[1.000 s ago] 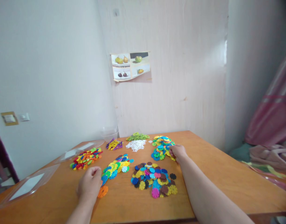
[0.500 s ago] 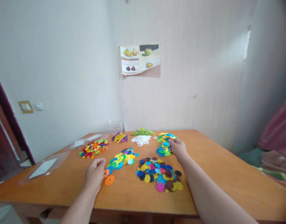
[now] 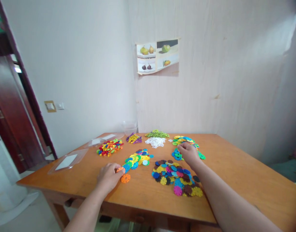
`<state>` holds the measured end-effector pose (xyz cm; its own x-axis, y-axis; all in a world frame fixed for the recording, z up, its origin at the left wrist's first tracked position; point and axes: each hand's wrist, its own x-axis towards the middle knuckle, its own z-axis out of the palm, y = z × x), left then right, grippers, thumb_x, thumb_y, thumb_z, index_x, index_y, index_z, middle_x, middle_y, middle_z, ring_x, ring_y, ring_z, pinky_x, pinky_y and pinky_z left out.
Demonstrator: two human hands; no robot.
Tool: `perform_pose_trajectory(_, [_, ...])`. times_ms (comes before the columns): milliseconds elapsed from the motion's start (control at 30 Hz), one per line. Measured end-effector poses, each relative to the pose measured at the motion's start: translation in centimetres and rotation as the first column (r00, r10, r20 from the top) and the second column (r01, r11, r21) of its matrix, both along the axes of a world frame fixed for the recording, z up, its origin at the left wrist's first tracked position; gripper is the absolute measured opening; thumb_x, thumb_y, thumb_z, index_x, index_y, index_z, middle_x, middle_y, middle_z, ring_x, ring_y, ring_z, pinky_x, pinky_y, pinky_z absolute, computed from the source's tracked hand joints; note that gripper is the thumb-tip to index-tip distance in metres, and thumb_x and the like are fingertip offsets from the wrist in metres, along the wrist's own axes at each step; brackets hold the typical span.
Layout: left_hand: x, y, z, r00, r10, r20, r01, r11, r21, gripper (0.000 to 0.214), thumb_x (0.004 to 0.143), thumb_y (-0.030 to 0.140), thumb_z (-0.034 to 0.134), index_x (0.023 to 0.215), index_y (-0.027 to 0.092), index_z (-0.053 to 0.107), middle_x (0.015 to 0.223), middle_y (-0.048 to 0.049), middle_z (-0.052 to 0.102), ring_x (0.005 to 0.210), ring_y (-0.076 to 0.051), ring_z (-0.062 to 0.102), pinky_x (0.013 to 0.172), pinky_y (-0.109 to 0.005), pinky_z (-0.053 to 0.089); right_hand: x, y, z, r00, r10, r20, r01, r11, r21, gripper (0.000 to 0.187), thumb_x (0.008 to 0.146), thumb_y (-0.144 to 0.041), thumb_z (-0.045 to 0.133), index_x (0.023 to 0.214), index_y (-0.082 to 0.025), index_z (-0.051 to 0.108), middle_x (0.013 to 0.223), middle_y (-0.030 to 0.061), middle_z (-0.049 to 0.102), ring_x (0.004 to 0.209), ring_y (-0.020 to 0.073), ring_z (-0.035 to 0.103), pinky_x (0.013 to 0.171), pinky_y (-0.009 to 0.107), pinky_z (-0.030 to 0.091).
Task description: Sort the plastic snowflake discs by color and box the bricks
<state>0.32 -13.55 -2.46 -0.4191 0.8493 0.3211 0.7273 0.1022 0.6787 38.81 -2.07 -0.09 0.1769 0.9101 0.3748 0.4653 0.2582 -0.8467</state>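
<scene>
My left hand (image 3: 108,178) is at the near end of a heap of notched plastic discs (image 3: 137,158). Its thumb and fingers are closed on an orange notched disc (image 3: 120,169); a second orange disc (image 3: 125,178) lies flat just below. My right hand (image 3: 190,153) is over another group of notched discs (image 3: 183,139), mostly blue, green and yellow, at the right. Its fingers are pinched together, and whatever is between them is hidden. Between my forearms, nearer the front edge, spreads a larger mixed heap of discs (image 3: 171,174).
Farther back on the wooden table (image 3: 235,167) are heaps of red-orange pieces (image 3: 109,147), purple-yellow pieces (image 3: 134,138), white pieces (image 3: 155,142) and green pieces (image 3: 157,134). A clear tub (image 3: 130,128) stands near the wall. Clear plastic bags (image 3: 68,161) lie along the left edge.
The view has swung left. My left hand has come onto the orange disc that was beside it. My right hand has shifted nearer across its disc group, and a green disc now shows right of it.
</scene>
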Motion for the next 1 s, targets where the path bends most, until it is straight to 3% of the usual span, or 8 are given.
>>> perform_pose_trajectory(300, [1.0, 1.0, 0.8, 0.982, -0.073, 0.176, 0.059, 0.995, 0.085, 0.025, 0.074, 0.044, 0.058, 0.079, 0.021, 0.066, 0.078, -0.0032, 0.073, 0.076, -0.022, 0.067, 0.069, -0.029, 0.047, -2.3, -1.3, 0.2, 0.985, 0.101, 0.143, -0.111, 0.992, 0.063, 0.018, 0.078, -0.031, 0.055, 0.068, -0.02, 0.063, 0.061, -0.0008, 0.061, 0.062, 0.0155, 0.055, 0.058, 0.024, 0.036])
perform_pose_trajectory(633, [2.9, 1.7, 1.7, 0.931, -0.016, 0.366, -0.015, 0.997, 0.08, 0.027, 0.069, 0.035, 0.059, 0.087, 0.018, 0.069, 0.088, -0.0051, 0.075, 0.086, -0.023, 0.069, 0.078, -0.031, 0.052, -3.1, -2.0, 0.2, 0.973, 0.155, 0.17, -0.168, 0.984, 0.06, 0.017, 0.08, -0.03, 0.055, 0.067, -0.021, 0.061, 0.059, -0.0005, 0.059, 0.062, 0.0159, 0.054, 0.059, 0.024, 0.036])
perform_pose_trajectory(800, [3.1, 1.7, 2.1, 0.898, -0.047, 0.437, -0.027, 0.987, 0.161, 0.033, 0.069, 0.04, 0.063, 0.091, 0.017, 0.07, 0.091, -0.0057, 0.076, 0.09, -0.024, 0.069, 0.08, -0.031, 0.053, -3.6, -2.4, 0.4, 0.97, 0.186, 0.155, -0.195, 0.98, 0.049, 0.019, 0.081, -0.032, 0.055, 0.067, -0.021, 0.059, 0.059, -0.0013, 0.058, 0.059, 0.0149, 0.053, 0.055, 0.023, 0.035])
perform_pose_trajectory(900, [4.8, 1.7, 2.8, 0.889, -0.115, 0.444, 0.032, 0.981, 0.19, 0.034, 0.07, 0.042, 0.064, 0.093, 0.017, 0.071, 0.094, -0.0058, 0.076, 0.089, -0.023, 0.069, 0.08, -0.031, 0.053, -4.4, -3.2, 0.6, 0.96, 0.246, 0.134, -0.255, 0.966, 0.051, 0.02, 0.084, -0.034, 0.054, 0.072, -0.02, 0.062, 0.059, -0.002, 0.057, 0.058, 0.0136, 0.052, 0.053, 0.022, 0.034])
perform_pose_trajectory(1000, [7.6, 1.6, 3.7, 0.866, -0.256, 0.429, 0.193, 0.964, 0.185, 0.036, 0.074, 0.042, 0.064, 0.098, 0.016, 0.071, 0.097, -0.0069, 0.076, 0.091, -0.023, 0.068, 0.082, -0.032, 0.052, -5.2, -4.2, 1.1, 0.927, 0.364, 0.085, -0.368, 0.929, 0.037, 0.022, 0.086, -0.037, 0.056, 0.081, -0.019, 0.066, 0.062, -0.0022, 0.059, 0.059, 0.0127, 0.054, 0.053, 0.022, 0.036])
